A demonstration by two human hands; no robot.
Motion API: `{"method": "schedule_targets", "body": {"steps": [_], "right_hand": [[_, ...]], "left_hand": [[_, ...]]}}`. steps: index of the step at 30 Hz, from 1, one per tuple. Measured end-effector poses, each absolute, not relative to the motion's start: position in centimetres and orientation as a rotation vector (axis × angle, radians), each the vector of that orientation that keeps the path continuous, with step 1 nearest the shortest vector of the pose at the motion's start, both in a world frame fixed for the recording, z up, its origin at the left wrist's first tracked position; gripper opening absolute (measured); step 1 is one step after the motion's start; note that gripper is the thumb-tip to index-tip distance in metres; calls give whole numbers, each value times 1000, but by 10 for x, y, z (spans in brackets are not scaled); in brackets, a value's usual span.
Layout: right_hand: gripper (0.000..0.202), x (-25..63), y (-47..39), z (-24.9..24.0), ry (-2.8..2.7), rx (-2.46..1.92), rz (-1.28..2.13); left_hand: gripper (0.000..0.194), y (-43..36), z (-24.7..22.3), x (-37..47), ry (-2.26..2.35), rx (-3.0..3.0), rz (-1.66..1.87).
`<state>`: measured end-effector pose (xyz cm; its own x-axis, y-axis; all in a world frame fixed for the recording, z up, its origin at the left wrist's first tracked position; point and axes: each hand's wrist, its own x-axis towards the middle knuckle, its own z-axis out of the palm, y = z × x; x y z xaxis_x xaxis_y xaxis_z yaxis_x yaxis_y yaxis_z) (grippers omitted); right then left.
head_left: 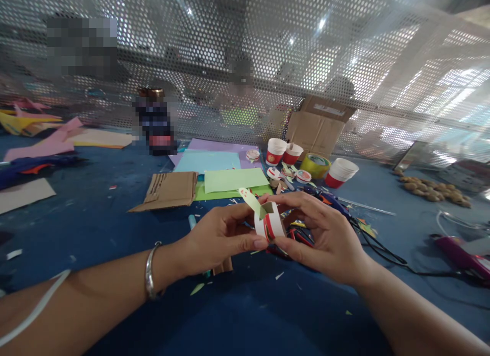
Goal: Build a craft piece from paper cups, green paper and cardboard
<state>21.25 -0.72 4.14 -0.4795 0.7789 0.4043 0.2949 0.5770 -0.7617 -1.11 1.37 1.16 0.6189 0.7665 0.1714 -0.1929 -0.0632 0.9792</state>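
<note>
Between my two hands is a small white and red paper cup piece, held above the blue table. My left hand pinches its left side with thumb and fingers. On the right side, the thumb and fingers of my right hand press against it. A pale green paper strip with small red marks sticks up from the cup piece, leaning left. Green paper sheets and a piece of brown cardboard lie just beyond my hands.
Paper cups, yellow tape and scraps stand behind my right hand. A dark cable runs right to a purple tool. Coloured papers lie far left. A perforated metal screen rises behind the table.
</note>
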Motion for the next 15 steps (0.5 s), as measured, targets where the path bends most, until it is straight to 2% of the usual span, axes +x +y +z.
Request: {"method": "schedule_targets", "body": {"steps": [15], "right_hand": [[52, 212, -6, 39, -2047, -838, 775]], "left_hand": [[31, 12, 10, -9, 568, 1347, 926]]}}
